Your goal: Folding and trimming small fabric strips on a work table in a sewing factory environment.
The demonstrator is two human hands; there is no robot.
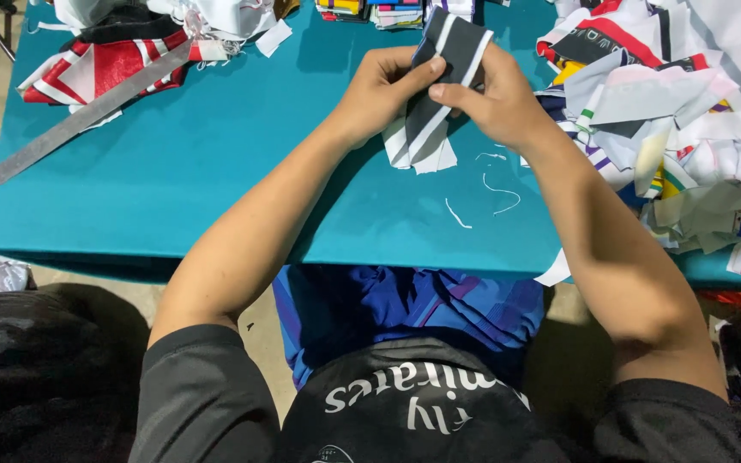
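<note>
Both hands hold a dark grey fabric strip with white stripes (448, 51) above the teal table (216, 171). My left hand (379, 86) pinches the strip's left edge with thumb and fingers. My right hand (495, 99) grips its right side, the thumb pressed across the front. The strip's lower end hangs down over more striped pieces (422, 150) lying on the table just under the hands.
A heap of mixed coloured fabric scraps (688, 120) fills the table's right side. A long grey metal ruler (79, 120) lies diagonally at the left, over red and white cloth (105, 69). Loose white threads (495, 193) lie near the front edge. Black bags (36, 360) sit on the floor at left.
</note>
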